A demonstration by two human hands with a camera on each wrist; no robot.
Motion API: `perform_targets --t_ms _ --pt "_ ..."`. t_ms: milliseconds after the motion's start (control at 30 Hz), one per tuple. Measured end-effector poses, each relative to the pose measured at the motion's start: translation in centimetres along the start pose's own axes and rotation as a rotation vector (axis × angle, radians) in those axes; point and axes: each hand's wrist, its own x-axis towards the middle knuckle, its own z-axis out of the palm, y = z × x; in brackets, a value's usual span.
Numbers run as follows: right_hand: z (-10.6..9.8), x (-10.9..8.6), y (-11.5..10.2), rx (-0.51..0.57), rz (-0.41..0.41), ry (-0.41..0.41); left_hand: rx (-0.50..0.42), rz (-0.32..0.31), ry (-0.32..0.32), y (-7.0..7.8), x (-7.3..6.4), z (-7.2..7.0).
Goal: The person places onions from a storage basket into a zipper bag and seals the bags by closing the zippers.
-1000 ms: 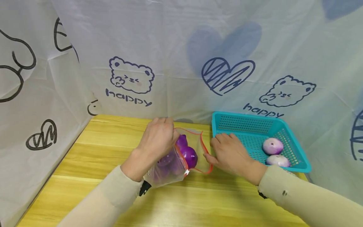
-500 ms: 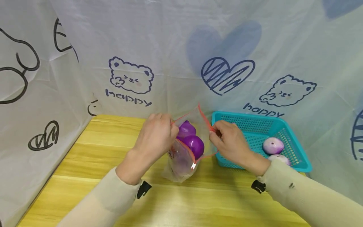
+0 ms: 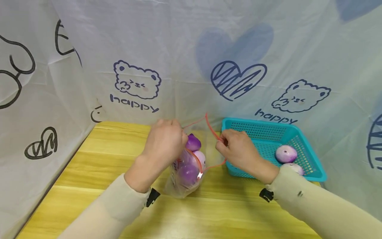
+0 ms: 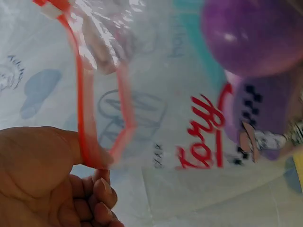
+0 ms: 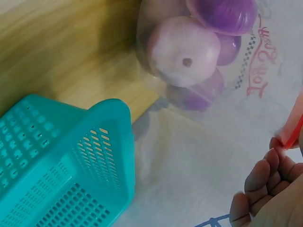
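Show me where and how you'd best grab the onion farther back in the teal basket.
Probably around its rounded middle, coming from above and a little from the left. The onion lies in the open-topped basket, with the basket's wall close on its right and the other onion just in front, leaving open room above and leftward.
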Motion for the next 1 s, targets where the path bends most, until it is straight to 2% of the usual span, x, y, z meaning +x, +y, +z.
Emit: perform_targets --t_ms 100,300,367,433,567,700,833,1000 --pt "0.4 0.1 0.1 -0.034 -0.004 0.016 0.123 0.104 0.062 0.0 -0.2 0.9" --pt "0.5 0.0 0.7 -0.160 -0.003 0.027 0.197 0.174 0.000 0.5 -0.2 1.2" --pt "0.5 0.0 1.0 -0.209 0.007 0.017 0.222 0.162 -0.007 0.6 -0.2 0.8" --pt "0.6 -0.1 1.3 -0.237 0.021 0.000 0.244 0.128 0.013 0.8 -0.3 0.2" --pt "1.1 -0.2 1.6 -0.222 0.038 -0.045 0.255 0.075 0.056 1.4 -0.2 -0.3" --pt "1.8 -0.5 1.7 -0.199 0.025 -0.077 0.274 0.105 0.037 2.0 0.0 0.4" --pt "2.2 -0.7 1.8 -0.203 -0.005 -0.050 0.305 0.138 -0.012 1.9 0.0 1.3" --pt "2.3 -0.9 2.3 -0.252 -0.004 -0.030 0.256 0.219 -0.056 1.6 -0.1 2.4"
